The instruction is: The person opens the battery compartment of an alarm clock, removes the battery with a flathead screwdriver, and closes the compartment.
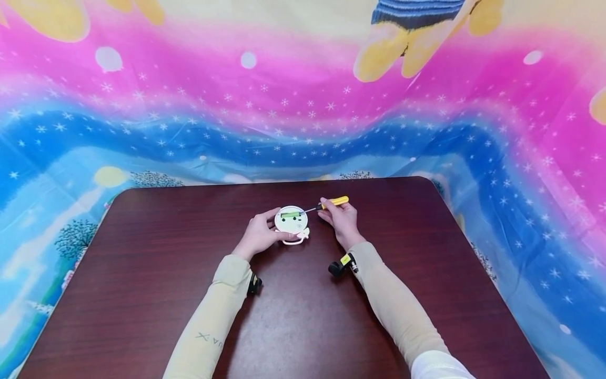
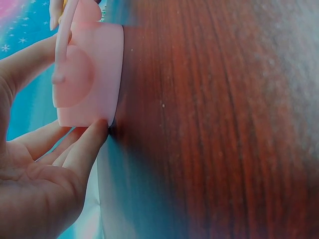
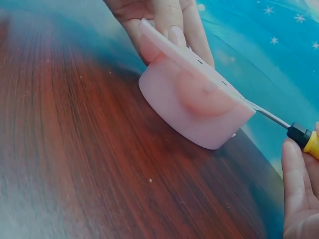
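A small round alarm clock (image 1: 288,226) with a loop handle lies on the table, its back facing up. It looks white in the head view and pale pink in the wrist views. A green battery (image 1: 290,215) shows in its uncovered slot. My left hand (image 1: 259,233) grips the clock by its left side, thumb at the handle end. Between the fingers and thumb of my right hand (image 1: 343,221) is a screwdriver (image 3: 300,138) with a yellow and black handle. Its metal tip meets the clock's back at the right end of the battery; the exact contact is too small to tell.
The dark wooden table (image 1: 142,273) extends around the clock. Behind it and along both sides hangs a colourful printed cloth (image 1: 284,131). Black wrist cameras sit on both forearms, close above the tabletop.
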A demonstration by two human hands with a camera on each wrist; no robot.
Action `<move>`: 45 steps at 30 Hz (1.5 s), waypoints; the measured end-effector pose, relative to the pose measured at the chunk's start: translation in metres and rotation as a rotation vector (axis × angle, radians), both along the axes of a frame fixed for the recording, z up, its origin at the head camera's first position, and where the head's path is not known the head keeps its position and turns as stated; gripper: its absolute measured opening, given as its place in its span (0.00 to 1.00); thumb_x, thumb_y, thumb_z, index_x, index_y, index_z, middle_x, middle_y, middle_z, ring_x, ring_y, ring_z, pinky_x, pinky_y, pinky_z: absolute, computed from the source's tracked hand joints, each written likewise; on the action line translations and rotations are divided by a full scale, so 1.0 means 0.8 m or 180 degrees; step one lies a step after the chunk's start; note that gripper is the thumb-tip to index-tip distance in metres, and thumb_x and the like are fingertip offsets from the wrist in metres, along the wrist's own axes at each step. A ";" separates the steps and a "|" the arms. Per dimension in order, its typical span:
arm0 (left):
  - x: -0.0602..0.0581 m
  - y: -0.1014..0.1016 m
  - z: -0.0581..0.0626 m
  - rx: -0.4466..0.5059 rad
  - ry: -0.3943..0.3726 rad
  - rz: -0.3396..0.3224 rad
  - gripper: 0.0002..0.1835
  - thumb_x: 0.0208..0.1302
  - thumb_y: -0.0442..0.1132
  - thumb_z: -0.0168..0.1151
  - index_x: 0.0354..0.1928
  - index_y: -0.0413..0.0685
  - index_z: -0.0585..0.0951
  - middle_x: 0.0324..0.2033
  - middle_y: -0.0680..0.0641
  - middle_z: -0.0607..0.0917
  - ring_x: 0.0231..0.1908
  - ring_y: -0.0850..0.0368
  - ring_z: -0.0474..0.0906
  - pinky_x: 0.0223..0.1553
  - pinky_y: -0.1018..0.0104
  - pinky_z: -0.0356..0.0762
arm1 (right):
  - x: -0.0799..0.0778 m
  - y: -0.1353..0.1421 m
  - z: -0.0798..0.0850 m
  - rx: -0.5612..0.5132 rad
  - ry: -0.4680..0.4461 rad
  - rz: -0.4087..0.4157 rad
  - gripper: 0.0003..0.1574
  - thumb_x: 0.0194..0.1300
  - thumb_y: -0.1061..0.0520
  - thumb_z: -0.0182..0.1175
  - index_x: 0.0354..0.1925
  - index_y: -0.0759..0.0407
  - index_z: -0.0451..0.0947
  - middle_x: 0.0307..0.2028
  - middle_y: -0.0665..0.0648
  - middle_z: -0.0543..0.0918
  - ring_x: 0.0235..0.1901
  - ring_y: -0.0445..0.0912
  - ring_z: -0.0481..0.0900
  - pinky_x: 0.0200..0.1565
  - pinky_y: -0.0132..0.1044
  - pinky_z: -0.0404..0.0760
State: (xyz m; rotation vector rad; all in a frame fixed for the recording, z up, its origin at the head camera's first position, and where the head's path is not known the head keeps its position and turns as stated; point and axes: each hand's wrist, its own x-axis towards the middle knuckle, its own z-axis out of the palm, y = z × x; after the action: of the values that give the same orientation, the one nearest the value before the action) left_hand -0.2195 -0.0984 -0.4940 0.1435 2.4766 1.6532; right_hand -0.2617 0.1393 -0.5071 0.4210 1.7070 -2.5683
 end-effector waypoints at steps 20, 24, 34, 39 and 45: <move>0.000 0.002 -0.003 0.0023 -0.0002 0.0009 0.52 0.50 0.39 0.87 0.77 0.37 0.70 0.69 0.37 0.78 0.64 0.43 0.81 0.61 0.54 0.82 | 0.002 0.000 -0.002 -0.0016 -0.0002 -0.0072 0.16 0.72 0.59 0.71 0.51 0.64 0.79 0.38 0.57 0.89 0.32 0.44 0.91 0.46 0.38 0.89; 0.000 0.002 -0.003 0.0003 0.0000 0.0011 0.53 0.51 0.40 0.87 0.77 0.37 0.70 0.70 0.36 0.77 0.64 0.43 0.81 0.61 0.54 0.81 | 0.002 -0.002 0.010 0.0576 0.0426 -0.0059 0.17 0.70 0.59 0.72 0.50 0.69 0.81 0.38 0.59 0.90 0.32 0.46 0.91 0.42 0.38 0.90; 0.001 0.001 -0.001 -0.0047 0.0032 0.0012 0.53 0.50 0.41 0.87 0.77 0.38 0.70 0.69 0.37 0.78 0.63 0.44 0.82 0.62 0.54 0.81 | 0.012 -0.024 0.050 0.2912 0.1532 0.0042 0.14 0.66 0.52 0.77 0.38 0.59 0.84 0.33 0.56 0.90 0.32 0.49 0.90 0.37 0.39 0.88; 0.002 0.002 0.002 -0.0091 0.0029 0.0017 0.53 0.50 0.41 0.87 0.77 0.37 0.70 0.69 0.37 0.79 0.63 0.44 0.82 0.62 0.54 0.81 | 0.014 -0.031 0.056 0.3227 0.1807 0.0148 0.13 0.66 0.53 0.77 0.36 0.58 0.83 0.32 0.57 0.90 0.31 0.47 0.90 0.38 0.43 0.89; 0.002 0.002 0.002 -0.0098 0.0031 0.0031 0.53 0.49 0.42 0.88 0.77 0.39 0.71 0.68 0.38 0.80 0.62 0.44 0.82 0.60 0.55 0.82 | 0.011 -0.021 0.043 0.2317 0.1253 0.0070 0.16 0.67 0.55 0.76 0.43 0.66 0.83 0.36 0.60 0.91 0.36 0.58 0.91 0.38 0.39 0.90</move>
State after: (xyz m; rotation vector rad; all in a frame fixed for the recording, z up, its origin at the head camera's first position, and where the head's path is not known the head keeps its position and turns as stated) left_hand -0.2179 -0.0969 -0.4925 0.1362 2.5124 1.6209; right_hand -0.2531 0.1227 -0.4726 -0.1192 2.7396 -2.0158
